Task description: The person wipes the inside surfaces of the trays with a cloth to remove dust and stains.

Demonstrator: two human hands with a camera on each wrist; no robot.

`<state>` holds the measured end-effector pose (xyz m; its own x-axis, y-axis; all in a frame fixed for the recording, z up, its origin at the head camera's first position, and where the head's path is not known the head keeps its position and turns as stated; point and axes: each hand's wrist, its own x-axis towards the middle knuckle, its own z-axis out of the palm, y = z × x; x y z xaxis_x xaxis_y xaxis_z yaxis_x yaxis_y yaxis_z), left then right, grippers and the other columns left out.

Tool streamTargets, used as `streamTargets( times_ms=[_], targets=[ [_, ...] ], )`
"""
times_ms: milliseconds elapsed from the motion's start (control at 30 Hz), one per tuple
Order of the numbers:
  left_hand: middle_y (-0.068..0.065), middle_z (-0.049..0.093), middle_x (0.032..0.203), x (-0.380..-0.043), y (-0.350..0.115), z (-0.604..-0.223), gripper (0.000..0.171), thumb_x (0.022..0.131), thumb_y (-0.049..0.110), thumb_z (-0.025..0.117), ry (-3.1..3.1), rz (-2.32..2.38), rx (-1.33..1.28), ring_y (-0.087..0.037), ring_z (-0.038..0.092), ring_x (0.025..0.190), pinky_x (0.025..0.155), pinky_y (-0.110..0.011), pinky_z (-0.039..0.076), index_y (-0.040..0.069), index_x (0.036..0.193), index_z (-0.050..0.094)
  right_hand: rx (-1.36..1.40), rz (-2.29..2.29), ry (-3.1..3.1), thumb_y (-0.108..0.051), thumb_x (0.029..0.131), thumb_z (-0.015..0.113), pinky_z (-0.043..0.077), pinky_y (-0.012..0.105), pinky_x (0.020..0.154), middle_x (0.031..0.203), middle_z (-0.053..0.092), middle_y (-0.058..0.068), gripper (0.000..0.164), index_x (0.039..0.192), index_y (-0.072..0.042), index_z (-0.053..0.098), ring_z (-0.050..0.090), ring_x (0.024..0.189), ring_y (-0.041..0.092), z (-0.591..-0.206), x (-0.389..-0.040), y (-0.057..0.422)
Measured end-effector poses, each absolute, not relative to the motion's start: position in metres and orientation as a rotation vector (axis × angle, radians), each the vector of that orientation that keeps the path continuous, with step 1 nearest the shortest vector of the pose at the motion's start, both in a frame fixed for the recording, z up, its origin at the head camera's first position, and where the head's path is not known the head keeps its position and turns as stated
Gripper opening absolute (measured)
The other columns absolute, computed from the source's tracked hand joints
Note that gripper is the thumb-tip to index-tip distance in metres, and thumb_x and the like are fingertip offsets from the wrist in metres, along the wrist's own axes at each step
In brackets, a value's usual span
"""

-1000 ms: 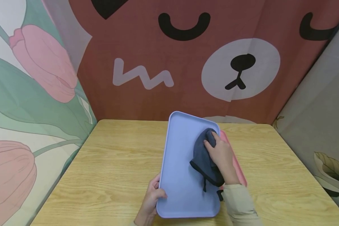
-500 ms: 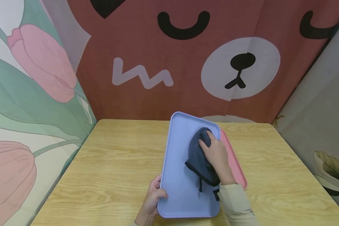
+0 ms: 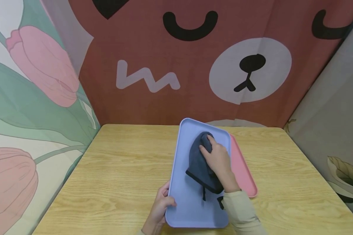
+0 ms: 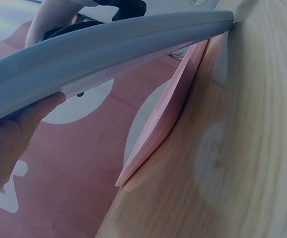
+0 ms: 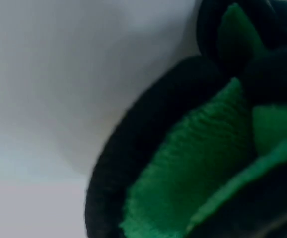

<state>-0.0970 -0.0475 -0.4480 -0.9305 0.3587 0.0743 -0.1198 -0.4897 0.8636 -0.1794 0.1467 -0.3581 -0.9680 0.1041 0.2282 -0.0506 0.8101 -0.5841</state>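
My left hand (image 3: 161,203) grips the lower left edge of a periwinkle-blue tray (image 3: 188,209), thumb over the rim and fingers beneath. The left wrist view shows this tray (image 4: 133,42) tilted, one end down at the tabletop. Over the tray's upper middle, my right hand (image 3: 219,159) pinches the top of a dark blue cloth hat (image 3: 197,161). Black trim runs along the hat's lower edge, and dark straps dangle from it. Seen close in the right wrist view, its green fuzzy lining (image 5: 193,163) shows through the opening; the right fingers are outside that view.
A pink tray (image 3: 243,169) lies on the wooden table (image 3: 120,169), partly covered by the blue tray and right forearm. A brown bear-print curtain (image 3: 141,107) hangs behind the table. Flower-print cloth (image 3: 47,130) stands on the left, grey cloth (image 3: 335,130) on the right.
The right hand has carried the hat leftward across the blue tray. The blue tray has shifted slightly right, while more of the pink tray shows. The left hand keeps its grip.
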Motion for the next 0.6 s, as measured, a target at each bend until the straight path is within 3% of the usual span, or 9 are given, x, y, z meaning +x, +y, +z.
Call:
streamTargets(
  times_ms=[600],
  targets=[
    [-0.005, 0.063, 0.112, -0.097, -0.043, -0.453, 0.081, 0.057, -0.016, 0.04, 1.364, 2.456, 0.388, -0.018, 0.057, 0.104, 0.087, -0.03, 0.046, -0.017, 0.137, 0.021, 0.025, 0.877, -2.728, -0.033, 0.088, 0.059, 0.048, 0.05, 0.076, 0.123, 0.054, 0.023, 0.056, 0.134, -0.006, 0.046, 0.057, 0.101, 0.036, -0.351, -0.173, 0.131]
  ],
)
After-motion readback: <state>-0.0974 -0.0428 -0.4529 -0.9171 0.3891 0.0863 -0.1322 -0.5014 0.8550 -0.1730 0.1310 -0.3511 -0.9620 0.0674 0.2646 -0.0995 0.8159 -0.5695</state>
